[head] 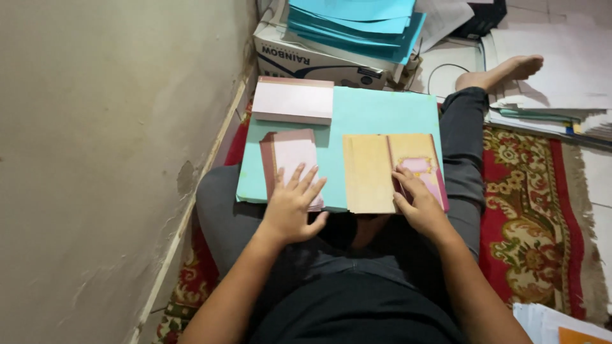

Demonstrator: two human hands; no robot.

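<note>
A turquoise board [357, 114] lies across my lap. My left hand [292, 205] rests flat, fingers spread, on a small stack of pale pink cards with maroon edges [290, 153] at the board's near left. An opened tan card [373, 172] with a pink ornamental panel [422, 167] lies at the near right. My right hand [417, 202] presses on its fold and right flap. A thicker stack of pale pink cards [293, 99] sits at the board's far left.
A plaster wall [108, 159] runs close on the left. A cardboard box [306, 60] with turquoise sheets [357, 22] on top stands beyond the board. White paper stacks [561, 83] lie right of my bare foot [503, 70]. A red patterned rug [529, 216] covers the floor.
</note>
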